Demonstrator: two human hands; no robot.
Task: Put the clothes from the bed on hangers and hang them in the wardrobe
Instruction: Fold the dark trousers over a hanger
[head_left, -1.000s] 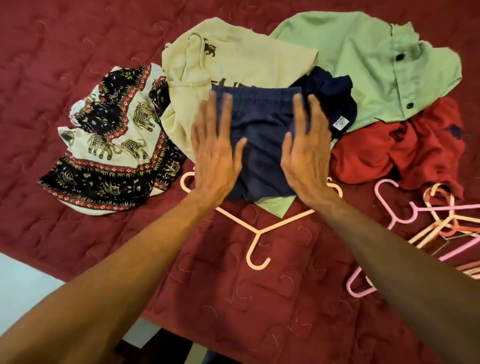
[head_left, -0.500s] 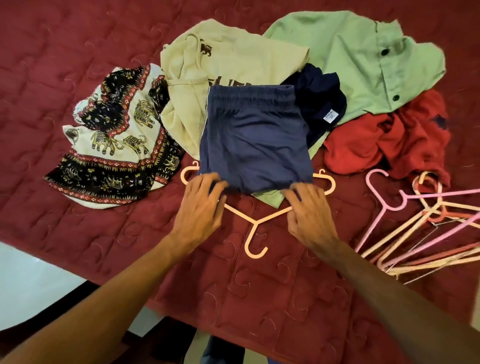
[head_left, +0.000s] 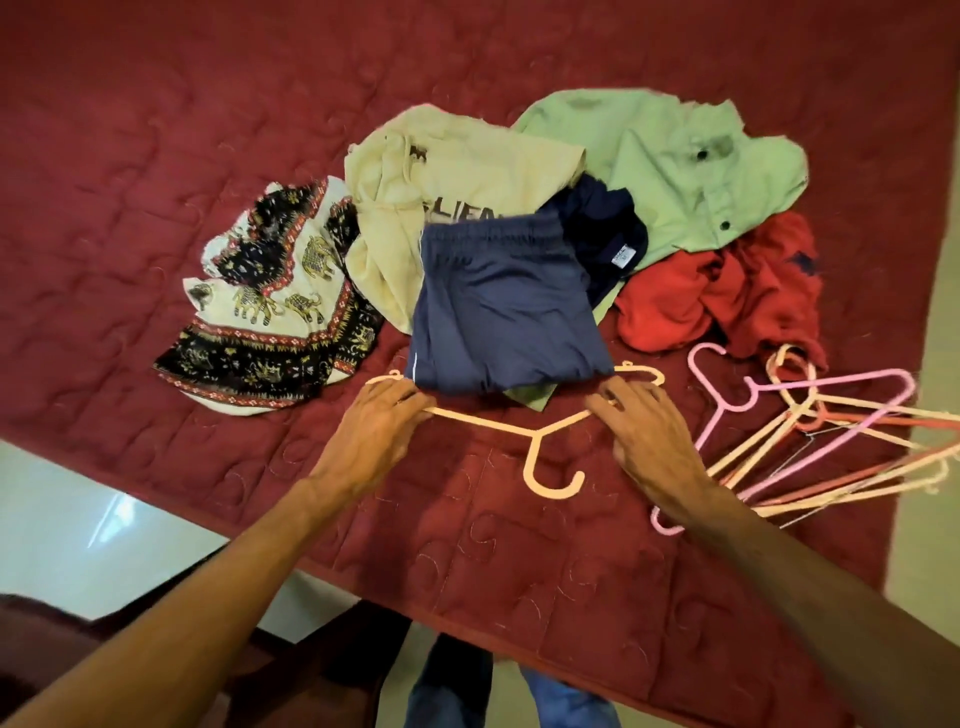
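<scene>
We have the blue shorts (head_left: 504, 312) lying on the bed (head_left: 156, 130), waistband at twelve o'clock and folded lower edge at six, resting across the peach hanger (head_left: 483, 423). The hanger's long axis runs from nine to three o'clock, and its hook points to six, towards us.

Our left hand (head_left: 384, 431) sits on the nine o'clock arm of the hanger and our right hand (head_left: 644, 431) on the three o'clock arm. Both are about equally near, so neither has the advantage. The left fingers (head_left: 410, 402) curl down around the sloping arm just beside the corner of the shorts. The right ones curl round their arm likewise, touching the edge of the cloth. From both hands the shorts lie at twelve o'clock.

The hanger's bar is hidden under the cloth, so the shorts are probably folded over it, though we cannot confirm that.

We judge the coming move to be a level lift. Both ends must rise together, or the shorts could slide along that nine-to-three line. The spare hangers (head_left: 831, 436) lie in a loose heap at three o'clock, close to our right wrist.
</scene>
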